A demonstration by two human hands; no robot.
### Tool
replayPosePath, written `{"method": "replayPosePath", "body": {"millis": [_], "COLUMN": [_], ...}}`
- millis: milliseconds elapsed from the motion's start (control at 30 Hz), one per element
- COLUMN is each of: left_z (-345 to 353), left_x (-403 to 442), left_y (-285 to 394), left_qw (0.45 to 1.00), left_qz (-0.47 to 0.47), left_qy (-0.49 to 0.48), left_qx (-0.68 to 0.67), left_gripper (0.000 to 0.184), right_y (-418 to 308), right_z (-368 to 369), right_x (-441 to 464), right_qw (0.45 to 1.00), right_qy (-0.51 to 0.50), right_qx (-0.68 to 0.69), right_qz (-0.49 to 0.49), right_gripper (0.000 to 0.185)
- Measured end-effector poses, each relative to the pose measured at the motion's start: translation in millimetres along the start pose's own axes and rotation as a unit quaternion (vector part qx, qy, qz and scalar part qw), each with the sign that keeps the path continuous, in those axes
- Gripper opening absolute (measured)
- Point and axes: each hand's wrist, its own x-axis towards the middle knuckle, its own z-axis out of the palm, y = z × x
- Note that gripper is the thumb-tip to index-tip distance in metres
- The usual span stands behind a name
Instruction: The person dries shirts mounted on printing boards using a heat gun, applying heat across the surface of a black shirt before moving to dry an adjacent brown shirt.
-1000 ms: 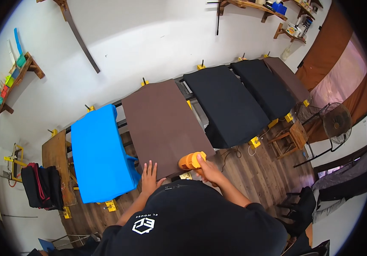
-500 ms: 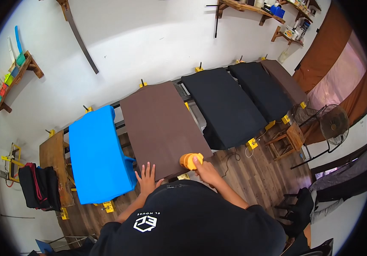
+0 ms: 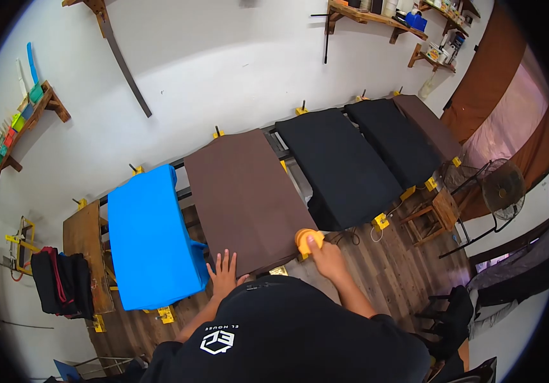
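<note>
From my remote view through the head camera, a brown cloth (image 3: pixel 249 191) lies smooth over a long, flat support, directly ahead of the fingers. My left hand (image 3: pixel 225 279) is at its near left corner, fingers spread, seemingly to keep the cloth steady. My right hand (image 3: pixel 329 259) has its fingers wrapped around an orange tool (image 3: pixel 309 241), at the near right corner; the grip looks firm, perhaps so the tool can be aimed freely. Its underside is hidden, so I cannot tell whether it touches the cloth. Left of the left fingers is a bright blue cloth (image 3: pixel 153 236); beyond the right fingers, a black cloth (image 3: pixel 338 166) covers the next support. Both seem draped to lie flat.

Compared with half a second earlier, the tool has moved right, from over the brown cloth to its corner. The left hand stays at the other corner, its fingers still spread.
</note>
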Motion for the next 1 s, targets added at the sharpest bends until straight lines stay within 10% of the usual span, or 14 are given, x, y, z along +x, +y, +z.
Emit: {"method": "replayPosePath", "body": {"millis": [100, 167, 433, 567, 633, 733, 900, 1000], "left_z": [-4, -4, -10, -11, -10, -7, -7, -5], "left_x": [-2, 0, 3, 1, -1, 0, 0, 1], "left_y": [-1, -2, 0, -2, -2, -2, 0, -1], "left_qw": [1.0, 1.0, 0.999, 0.998, 0.998, 0.998, 0.998, 0.998], "left_qz": [0.005, 0.018, 0.026, 0.026, 0.025, 0.026, 0.022, 0.021], "left_qy": [-0.007, -0.002, -0.001, -0.003, 0.0, 0.006, 0.009, 0.011], "left_qx": [-0.002, -0.017, -0.04, -0.056, -0.061, -0.064, -0.063, -0.065], "left_gripper": [0.096, 0.092, 0.09, 0.091, 0.091, 0.092, 0.092, 0.091], "right_y": [-11, -11, -26, -20, -9, -19, -20, -1], "right_z": [11, 5, 47, 35, 39, 3, -8, 28], "right_x": [-5, 3, 2, 9, 12, 10, 11, 23], "right_qw": [0.99, 0.993, 0.982, 0.968, 0.992, 0.978, 0.981, 0.988], "right_qy": [0.098, -0.083, -0.1, -0.186, -0.017, -0.1, -0.062, 0.082], "right_qx": [-0.085, 0.081, 0.052, 0.167, 0.039, 0.176, 0.175, -0.015], "right_qz": [-0.055, 0.003, -0.15, -0.007, -0.121, 0.056, 0.051, -0.128], "right_gripper": [0.098, 0.094, 0.1, 0.102, 0.102, 0.101, 0.1, 0.097]}}
